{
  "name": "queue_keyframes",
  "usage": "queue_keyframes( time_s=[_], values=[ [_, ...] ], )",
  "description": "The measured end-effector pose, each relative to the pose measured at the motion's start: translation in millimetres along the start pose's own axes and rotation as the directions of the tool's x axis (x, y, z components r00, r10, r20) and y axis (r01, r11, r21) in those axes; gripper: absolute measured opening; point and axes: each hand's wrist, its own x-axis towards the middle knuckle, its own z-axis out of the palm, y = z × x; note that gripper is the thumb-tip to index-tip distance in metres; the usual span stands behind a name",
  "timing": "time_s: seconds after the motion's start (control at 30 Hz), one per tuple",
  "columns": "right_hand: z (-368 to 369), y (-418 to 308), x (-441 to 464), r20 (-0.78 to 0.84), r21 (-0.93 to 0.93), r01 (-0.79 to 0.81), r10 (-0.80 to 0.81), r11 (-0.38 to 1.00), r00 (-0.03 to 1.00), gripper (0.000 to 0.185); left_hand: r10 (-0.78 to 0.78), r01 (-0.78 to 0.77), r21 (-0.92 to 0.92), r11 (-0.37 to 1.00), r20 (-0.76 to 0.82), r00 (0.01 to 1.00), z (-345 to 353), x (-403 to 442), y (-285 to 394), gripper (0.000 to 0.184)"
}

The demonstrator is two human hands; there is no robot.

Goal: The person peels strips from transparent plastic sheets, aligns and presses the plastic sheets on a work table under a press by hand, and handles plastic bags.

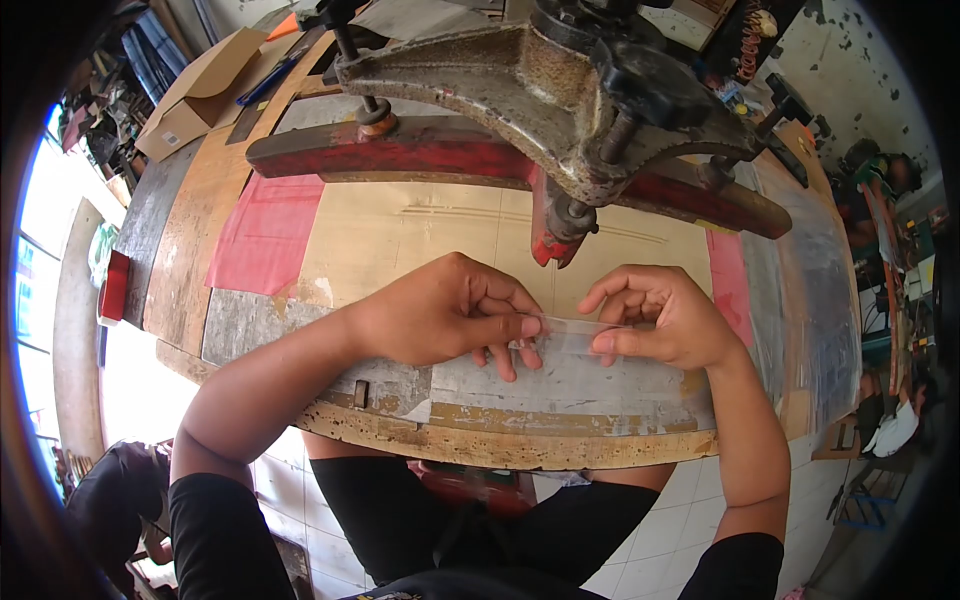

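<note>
A thin, clear plastic piece stretches between my two hands, above the front part of the work table. My left hand pinches its left end between thumb and fingers. At the other end my right hand is closed on the plastic, its thumb below and its index finger curled above. The exact outline of the plastic is hard to make out. Behind my hands lies a tan sheet with pink-red tape along its left side. A red metal bar of a clamp crosses over the sheet.
The heavy cast-metal clamp frame with black knobs overhangs the table. An open cardboard box stands at the back left. Clear plastic sheeting covers the right side. A small metal block sits near the front edge. Another person is at lower left.
</note>
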Motion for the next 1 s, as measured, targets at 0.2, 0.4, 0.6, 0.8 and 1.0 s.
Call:
queue_keyframes(
  time_s=[0.2, 0.4, 0.6, 0.8, 1.0],
  values=[
    [0, 1, 0, 0.006, -0.005, -0.003, 0.003, 1.000, 1.000, 0.030, -0.007, 0.008, 0.006, 1.000, -0.013, 1.000, 1, 0, -2, 0.025],
    [1, 1, 1, 0.000, 0.014, -0.010, 0.010, 1.000, 1.000, 0.029, 0.180, -0.181, -0.038, 0.983, -0.019, 0.983, 4, 4, -18, 0.026],
    [1, -1, 1, -0.013, -0.004, -0.013, 0.013, 1.000, 1.000, 0.032, -0.007, 0.008, 0.032, 0.999, -0.038, 0.999, 4, 2, -2, 0.027],
    [1, 0, 1, -0.016, -0.031, -0.021, 0.020, 0.999, 1.000, 0.032, -0.010, 0.012, 0.042, 0.999, -0.040, 0.999, 5, 1, 0, 0.025],
    [0, -1, 1, -0.010, 0.005, -0.029, 0.029, 1.000, 1.000, 0.032, -0.013, 0.016, 0.051, 0.999, -0.051, 0.999, 6, 0, 2, 0.024]
  ],
)
